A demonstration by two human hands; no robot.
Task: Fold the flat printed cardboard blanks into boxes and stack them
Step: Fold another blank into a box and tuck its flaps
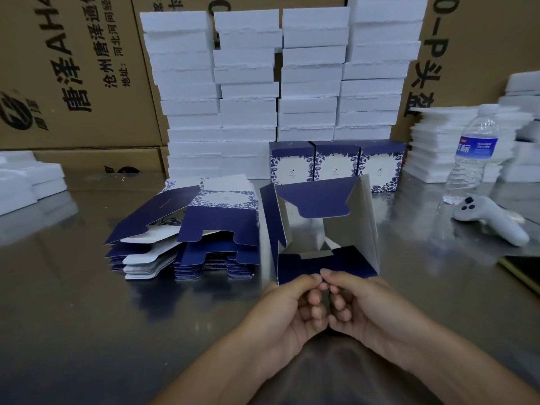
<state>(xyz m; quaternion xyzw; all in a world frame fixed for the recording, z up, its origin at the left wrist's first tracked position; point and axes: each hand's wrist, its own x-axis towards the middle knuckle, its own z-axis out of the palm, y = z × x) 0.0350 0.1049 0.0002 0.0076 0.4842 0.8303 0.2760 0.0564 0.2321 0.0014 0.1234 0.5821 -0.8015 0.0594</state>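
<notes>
A half-opened navy and white box blank (321, 229) stands on the metal table (87, 302) in front of me, its open end facing me and a rounded flap hanging at the top. My left hand (289, 308) and my right hand (359, 305) meet at the box's near bottom edge, both pinching the lower navy flap with curled fingers. A pile of flat printed blanks (187, 232) lies to the left of the box. Three finished blue-patterned boxes (336, 165) stand in a row behind it.
Tall stacks of white foam trays (277, 83) rise at the back against brown cartons (73, 68). More foam pieces (438, 141) lie right and far left. A water bottle (473, 153) and a white controller (491, 220) sit at right, with a dark flat object (523, 270) near the right edge.
</notes>
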